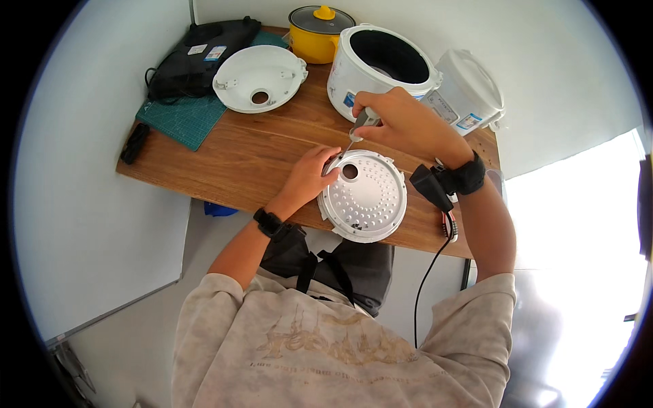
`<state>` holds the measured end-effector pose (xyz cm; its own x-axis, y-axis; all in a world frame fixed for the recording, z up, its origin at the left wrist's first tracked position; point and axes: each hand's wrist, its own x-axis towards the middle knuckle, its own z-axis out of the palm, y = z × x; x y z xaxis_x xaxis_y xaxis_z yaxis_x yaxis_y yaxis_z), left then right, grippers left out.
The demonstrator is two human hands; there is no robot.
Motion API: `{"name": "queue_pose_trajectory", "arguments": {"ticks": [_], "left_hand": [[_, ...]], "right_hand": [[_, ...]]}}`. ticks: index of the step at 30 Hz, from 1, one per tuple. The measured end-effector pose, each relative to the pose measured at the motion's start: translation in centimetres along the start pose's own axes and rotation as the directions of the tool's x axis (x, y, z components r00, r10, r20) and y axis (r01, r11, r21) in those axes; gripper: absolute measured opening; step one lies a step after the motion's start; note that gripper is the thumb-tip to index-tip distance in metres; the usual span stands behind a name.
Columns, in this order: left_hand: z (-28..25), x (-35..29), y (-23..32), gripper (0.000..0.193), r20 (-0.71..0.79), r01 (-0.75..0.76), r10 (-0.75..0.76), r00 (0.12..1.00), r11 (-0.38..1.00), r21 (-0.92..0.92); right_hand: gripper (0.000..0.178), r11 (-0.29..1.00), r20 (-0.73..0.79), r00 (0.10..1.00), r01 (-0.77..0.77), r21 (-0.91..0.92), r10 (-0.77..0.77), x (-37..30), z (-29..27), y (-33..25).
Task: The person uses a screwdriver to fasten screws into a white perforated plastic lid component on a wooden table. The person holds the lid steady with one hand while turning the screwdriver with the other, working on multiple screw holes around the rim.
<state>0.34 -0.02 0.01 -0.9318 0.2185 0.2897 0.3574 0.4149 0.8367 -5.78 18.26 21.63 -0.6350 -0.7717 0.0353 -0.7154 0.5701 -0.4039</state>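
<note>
A round, silvery dimpled rice cooker inner lid [375,178] lies near the table's front edge, with a round hole towards its upper left. My left hand [311,175] grips its upper-left rim, the thumb and fingers curled about the edge. Wrapped round the grey-and-white handle of a screwdriver [368,121], my right hand [396,114] is above the lid's far side. The screwdriver slants down, its thin shaft reaching the rim beside my left fingertips. Whether its tip sits in a screw is too small to tell.
Behind stand an open white rice cooker [341,76], a second white cooker [457,95] and a yellow pot [314,45]. A white outer lid [253,68], a black appliance [183,64] and a green cutting mat [183,124] lie left. A black cable [427,279] hangs from my right wrist.
</note>
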Motion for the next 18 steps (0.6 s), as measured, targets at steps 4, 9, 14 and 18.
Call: {"name": "queue_pose_trajectory", "arguments": {"ticks": [4, 9, 14, 18], "left_hand": [[-0.1, 0.1, 0.0, 0.047, 0.008, -0.021, 0.020, 1.000, 0.999, 0.024], [-0.1, 0.3, -0.1, 0.045, 0.018, -0.011, 0.011, 1.000, 1.000, 0.011], [-0.1, 0.1, -0.2, 0.045, 0.007, 0.000, 0.000, 1.000, 1.000, 0.016], [0.0, 0.4, 0.0, 0.045, 0.011, 0.009, -0.008, 1.000, 0.999, -0.033]], "right_hand": [[0.033, 0.995, -0.076, 0.995, -0.073, -0.074, 0.068, 0.1, 0.4, -0.4], [0.039, 0.965, -0.208, 0.974, -0.140, -0.222, 0.094, 0.4, 2.1, -0.1], [0.041, 0.935, -0.195, 0.953, -0.272, -0.228, 0.230, 0.7, 2.6, -1.0], [0.039, 0.993, -0.298, 0.954, -0.004, -0.121, -0.032, 0.0, 3.5, 1.1]]}}
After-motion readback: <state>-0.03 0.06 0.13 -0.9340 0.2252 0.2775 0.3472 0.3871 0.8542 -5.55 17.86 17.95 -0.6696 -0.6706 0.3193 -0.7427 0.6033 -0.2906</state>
